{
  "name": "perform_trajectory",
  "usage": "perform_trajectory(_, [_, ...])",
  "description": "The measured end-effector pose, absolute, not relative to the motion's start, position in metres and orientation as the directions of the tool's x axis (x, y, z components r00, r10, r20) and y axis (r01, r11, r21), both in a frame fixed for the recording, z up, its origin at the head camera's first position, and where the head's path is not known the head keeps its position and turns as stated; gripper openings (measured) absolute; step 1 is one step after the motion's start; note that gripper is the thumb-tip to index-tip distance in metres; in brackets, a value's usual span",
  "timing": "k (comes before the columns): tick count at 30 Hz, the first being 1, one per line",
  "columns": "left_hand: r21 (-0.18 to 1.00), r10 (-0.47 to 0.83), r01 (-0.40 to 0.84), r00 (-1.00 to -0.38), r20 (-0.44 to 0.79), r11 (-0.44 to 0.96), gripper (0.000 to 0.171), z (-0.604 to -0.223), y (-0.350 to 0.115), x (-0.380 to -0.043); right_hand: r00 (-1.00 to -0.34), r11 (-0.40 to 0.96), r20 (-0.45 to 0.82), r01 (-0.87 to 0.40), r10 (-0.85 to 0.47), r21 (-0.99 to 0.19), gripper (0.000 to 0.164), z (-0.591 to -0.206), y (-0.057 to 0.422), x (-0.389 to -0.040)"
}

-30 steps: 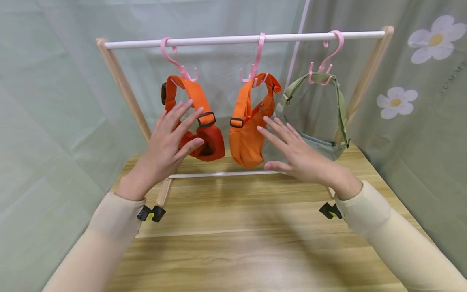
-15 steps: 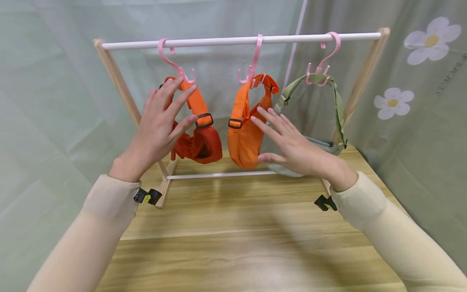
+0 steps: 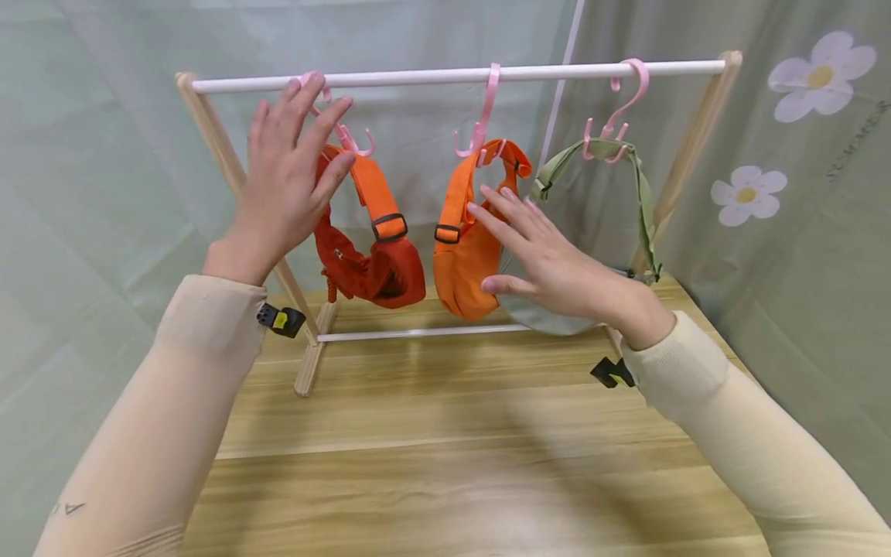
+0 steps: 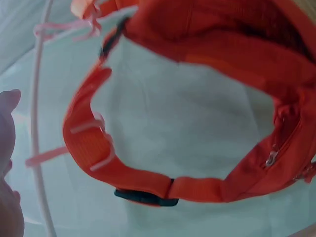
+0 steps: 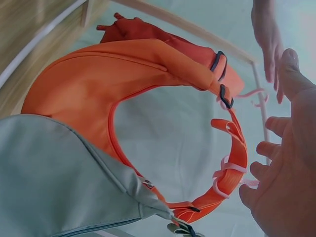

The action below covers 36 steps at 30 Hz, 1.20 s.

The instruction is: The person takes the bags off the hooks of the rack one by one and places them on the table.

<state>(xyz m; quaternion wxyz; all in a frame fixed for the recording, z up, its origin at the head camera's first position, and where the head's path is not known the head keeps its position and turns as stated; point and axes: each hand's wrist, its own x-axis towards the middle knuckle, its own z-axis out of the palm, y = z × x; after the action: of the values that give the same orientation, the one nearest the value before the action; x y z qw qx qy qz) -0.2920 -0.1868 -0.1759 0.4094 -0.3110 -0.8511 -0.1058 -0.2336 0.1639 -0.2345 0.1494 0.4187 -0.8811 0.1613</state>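
Observation:
My left hand [image 3: 285, 170], fingers spread and straight, is raised in front of the left pink hook [image 3: 348, 139] and overlaps the white rod [image 3: 418, 76] in the head view. Nothing is in it. From that hook hangs a red bag [image 3: 398, 271] on an orange strap, seen as a full loop [image 4: 89, 143] in the left wrist view. My right hand [image 3: 564, 267] is open before the orange bag [image 3: 462, 275] and the grey-green bag [image 3: 550, 313], partly hiding both. The orange bag's strap [image 5: 237, 153] loops over a middle hook [image 3: 480, 135].
The rod belongs to a wooden-legged rack [image 3: 219, 139] on a wood-grain table [image 3: 418, 433]. A lower white bar [image 3: 418, 333] joins its legs. A third pink hook [image 3: 609, 128] carries the grey-green strap. Pale curtains [image 3: 800, 294] close in the sides and back.
My left hand has risen from in front of the red bag to the height of the left hook and rod. My right hand has shifted slightly left and up. The bags still hang on their hooks.

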Motion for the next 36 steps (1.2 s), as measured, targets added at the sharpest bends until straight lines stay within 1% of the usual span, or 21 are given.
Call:
perform_trajectory(4, [-0.082, 0.42, 0.567, -0.496, 0.76, 0.819, 0.057, -0.167, -0.19, -0.303, -0.598, 0.592, 0.405, -0.791, -0.691, -0.158, 0.095, -0.229, 0.158, -0.235])
perform_trajectory(12, [-0.075, 0.398, 0.506, -0.568, 0.721, 0.859, 0.06, -0.152, -0.198, -0.315, -0.591, 0.591, 0.414, -0.794, -0.693, -0.145, 0.092, -0.223, 0.147, -0.237])
perform_trajectory(17, [-0.069, 0.391, 0.492, -0.59, 0.706, 0.868, 0.063, -0.149, -0.204, -0.321, -0.571, 0.589, 0.418, -0.802, -0.706, -0.099, 0.092, -0.219, 0.139, -0.238])
perform_trajectory(20, [-0.058, 0.389, 0.495, -0.6, 0.699, 0.867, 0.066, -0.149, -0.206, -0.324, -0.561, 0.582, 0.424, -0.808, -0.71, -0.095, 0.092, -0.217, 0.135, -0.237])
perform_trajectory(22, [-0.05, 0.387, 0.5, -0.599, 0.701, 0.865, 0.067, -0.148, -0.206, -0.326, -0.552, 0.572, 0.433, -0.814, -0.713, -0.097, 0.091, -0.214, 0.133, -0.237])
perform_trajectory(25, [-0.048, 0.384, 0.509, -0.581, 0.718, 0.86, 0.065, -0.148, -0.204, -0.33, -0.533, 0.555, 0.446, -0.827, -0.719, -0.095, 0.09, -0.209, 0.128, -0.238])
perform_trajectory(30, [-0.029, 0.361, 0.509, -0.568, 0.74, 0.86, 0.062, -0.148, -0.201, -0.335, -0.523, 0.541, 0.445, -0.836, -0.727, -0.098, 0.088, -0.198, 0.112, -0.242])
perform_trajectory(33, [-0.005, 0.34, 0.515, -0.56, 0.755, 0.857, 0.062, -0.148, -0.198, -0.338, -0.543, 0.548, 0.423, -0.828, -0.726, -0.122, 0.088, -0.191, 0.097, -0.247])
perform_trajectory(36, [0.009, 0.317, 0.525, -0.528, 0.788, 0.851, 0.058, -0.152, -0.195, -0.341, -0.6, 0.573, 0.371, -0.797, -0.709, -0.193, 0.088, -0.183, 0.082, -0.253])
